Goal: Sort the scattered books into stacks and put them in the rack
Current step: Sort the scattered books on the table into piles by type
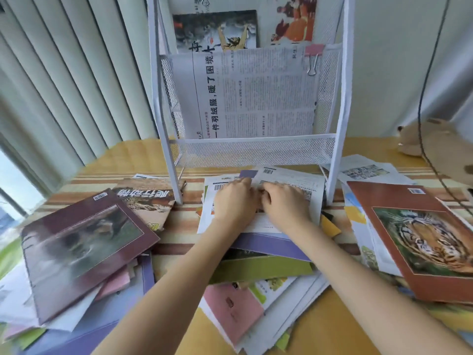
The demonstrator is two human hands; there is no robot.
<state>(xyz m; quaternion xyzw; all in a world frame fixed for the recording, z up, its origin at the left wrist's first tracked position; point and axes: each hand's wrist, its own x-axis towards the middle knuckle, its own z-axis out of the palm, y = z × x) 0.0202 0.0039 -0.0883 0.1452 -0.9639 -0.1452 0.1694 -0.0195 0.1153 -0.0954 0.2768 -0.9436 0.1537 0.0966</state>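
a maroon book point(84, 252) lies left on the counter point(317, 326). the left hand point(234, 204) and right hand point(284, 203) press on white booklets point(289, 179) below the rack point(250, 149), fingers curled, perhaps gripping. a tiger book point(419, 239) lies right.

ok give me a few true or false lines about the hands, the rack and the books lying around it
1. Both hands rest on the white papers in front of the rack. True: the left hand and right hand lie side by side on the white papers.
2. The rack is empty. False: the rack holds a newspaper, with more books behind it.
3. A pink binder clip sits on the rack's mesh edge. True: the binder clip is at its upper right.
4. The tiger book lies left of the hands. False: the tiger book lies to their right.
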